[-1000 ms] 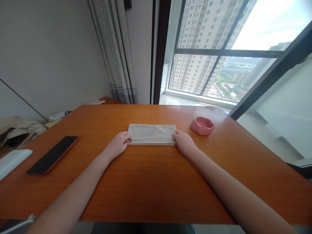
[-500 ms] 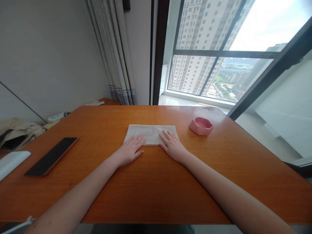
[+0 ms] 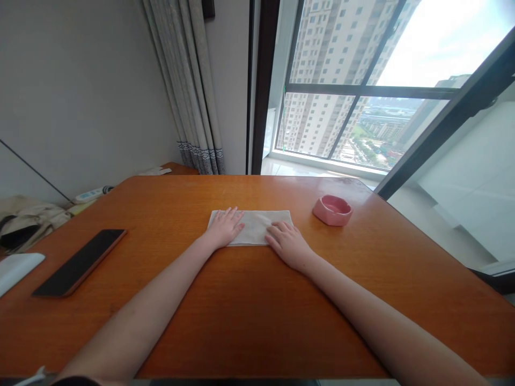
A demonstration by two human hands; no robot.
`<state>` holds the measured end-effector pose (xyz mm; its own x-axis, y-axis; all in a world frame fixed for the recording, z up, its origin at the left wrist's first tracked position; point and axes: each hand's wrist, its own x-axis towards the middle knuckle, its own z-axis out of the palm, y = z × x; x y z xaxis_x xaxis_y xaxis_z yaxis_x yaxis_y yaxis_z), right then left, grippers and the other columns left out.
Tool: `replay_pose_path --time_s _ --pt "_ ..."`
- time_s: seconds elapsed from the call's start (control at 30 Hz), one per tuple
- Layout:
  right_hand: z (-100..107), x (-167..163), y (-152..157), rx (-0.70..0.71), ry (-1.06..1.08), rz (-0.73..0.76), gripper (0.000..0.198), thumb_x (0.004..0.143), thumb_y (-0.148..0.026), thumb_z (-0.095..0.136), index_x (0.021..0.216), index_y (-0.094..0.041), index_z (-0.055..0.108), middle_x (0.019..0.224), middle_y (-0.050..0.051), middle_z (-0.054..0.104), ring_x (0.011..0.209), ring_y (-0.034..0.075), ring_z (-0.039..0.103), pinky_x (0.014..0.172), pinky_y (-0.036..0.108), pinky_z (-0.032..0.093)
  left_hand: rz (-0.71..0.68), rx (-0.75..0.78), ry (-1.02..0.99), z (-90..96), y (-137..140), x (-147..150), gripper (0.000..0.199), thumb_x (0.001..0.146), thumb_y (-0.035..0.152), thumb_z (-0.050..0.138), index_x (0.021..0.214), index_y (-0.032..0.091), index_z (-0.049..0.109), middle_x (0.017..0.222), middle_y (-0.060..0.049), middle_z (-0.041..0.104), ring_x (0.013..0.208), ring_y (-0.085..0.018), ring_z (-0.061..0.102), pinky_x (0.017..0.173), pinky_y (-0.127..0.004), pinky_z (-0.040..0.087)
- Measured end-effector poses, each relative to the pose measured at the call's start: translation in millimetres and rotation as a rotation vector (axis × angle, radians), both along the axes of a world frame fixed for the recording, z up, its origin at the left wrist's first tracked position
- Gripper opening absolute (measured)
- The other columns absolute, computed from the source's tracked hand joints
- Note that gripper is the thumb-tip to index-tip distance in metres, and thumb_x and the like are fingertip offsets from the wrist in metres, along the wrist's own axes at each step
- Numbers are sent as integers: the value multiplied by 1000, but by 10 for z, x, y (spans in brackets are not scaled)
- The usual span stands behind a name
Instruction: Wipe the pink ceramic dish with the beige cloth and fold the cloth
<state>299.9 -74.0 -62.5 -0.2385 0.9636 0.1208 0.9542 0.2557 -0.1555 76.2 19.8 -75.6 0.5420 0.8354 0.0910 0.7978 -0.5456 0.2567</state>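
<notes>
Left hand [image 3: 223, 227] spread wide and right hand [image 3: 287, 242] loosely bent rest at opposite ends of a pale cloth [image 3: 254, 230], seemingly to hold it flat.

Looks like a room in a home, high up in a tall building. Opens at the far right onto a large dark-framed window [image 3: 364, 90], facing a pale tower block [image 3: 322, 48] with many rows of small panes, and looking down on distant low buildings [image 3: 382, 128]. Has a long grey curtain [image 3: 189, 80] with a patterned hem at the far side, beside a plain pale wall [image 3: 80, 80]. Furnished with a brown wood-look bench [image 3: 241, 321], bearing a pink bowl [image 3: 333, 210] at right and a dark flat device [image 3: 80, 262] at left.
</notes>
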Motion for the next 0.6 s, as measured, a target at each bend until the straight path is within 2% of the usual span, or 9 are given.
replay_pose_path --time_s 0.07,0.1,0.23,0.3,0.43,0.6 --pt "1 40 44 19 4 -62 51 95 -50 21 117 -22 58 123 11 56 115 24 49 99 40 34 26 9 14 -63 51 -56 58 91 53 26 140 24 38 150 -11 29 139 -29 22 111 -54 13" --pt "-16 73 76 25 -1 -91 51 94 -52 24 119 -21 57 126 12 53 118 25 47 99 40 33 46 9 16 -81 62 -108 58 91 53 25 140 23 37 150 -11 28 140 -29 22 111 -54 13" --pt "-156 240 211 -39 -25 -192 70 89 -60 30 141 -14 34 151 15 25 138 32 22 109 44 20 253 -17 26 -100 53 -393 60 91 50 27 141 17 35 151 -14 26 140 -30 21 111 -56 11" --pt "-215 298 253 -86 -33 -247 76 89 -60 25 144 -7 26 152 16 21 139 33 18 112 45 15 362 11 3 -108 25 -515 58 91 47 28 138 15 39 149 -16 30 139 -32 23 110 -58 13" --pt "-254 317 267 -95 -31 -287 79 89 -61 22 144 -4 25 152 15 21 139 34 16 113 47 13 451 81 -112 -107 -59 -591 45 90 44 33 116 16 56 137 -18 46 132 -34 34 105 -62 20" --pt "-258 283 256 -76 -37 -312 78 89 -59 23 143 -3 26 151 15 24 139 35 17 112 48 15 465 -5 -178 -15 -159 -497 40 78 50 48 91 16 64 126 -18 54 119 -38 48 102 -65 22"
